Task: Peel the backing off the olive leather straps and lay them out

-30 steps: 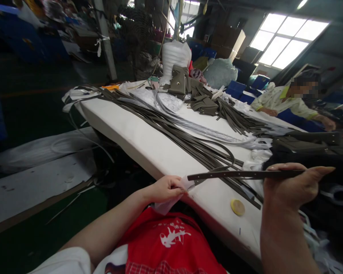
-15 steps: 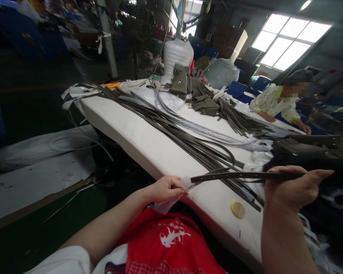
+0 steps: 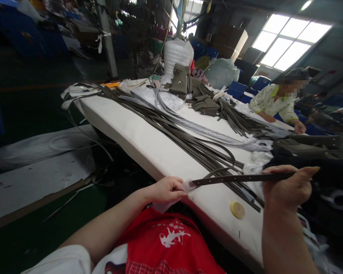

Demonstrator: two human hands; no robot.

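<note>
just below the middle of the frame, the left hand (image 3: 169,189) pinches a translucent white sleeve (image 3: 163,207), fingers clamped together on the film near its mouth. at the right, the right hand (image 3: 288,187) is closed on a dark, punched strap (image 3: 234,178), thumb pointing right. the strap runs nearly level between the hands, over the near part of the white table (image 3: 131,123); its left tip is at the sleeve's mouth, showing through the film. behind it, a bundle of dark straps (image 3: 177,136) stretches across the table toward the upper left. right of lower centre lies a round yellow-edged roll (image 3: 238,210). at the upper right, another person (image 3: 274,99) leans at the table's far side.
</note>
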